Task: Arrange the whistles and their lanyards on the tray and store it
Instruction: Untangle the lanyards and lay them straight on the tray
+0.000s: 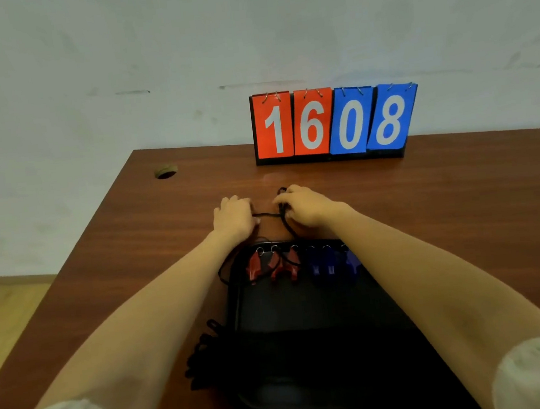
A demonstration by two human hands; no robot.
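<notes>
Beyond the black tray (240,310), left hand (235,218) and right hand (302,206) pinch 1 black lanyard (286,226); fingertips hidden, tray's near end murky.

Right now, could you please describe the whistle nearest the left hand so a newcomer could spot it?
Find the black tray on the brown table. Six whistles line its far end. Yours is the leftmost red whistle; two red ones and three blue sit to its right.

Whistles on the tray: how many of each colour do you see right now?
Red whistles: 3
Blue whistles: 3
Total: 6, in a row along the far end of the tray. Both hands are beyond the tray, working a black lanyard.
</notes>
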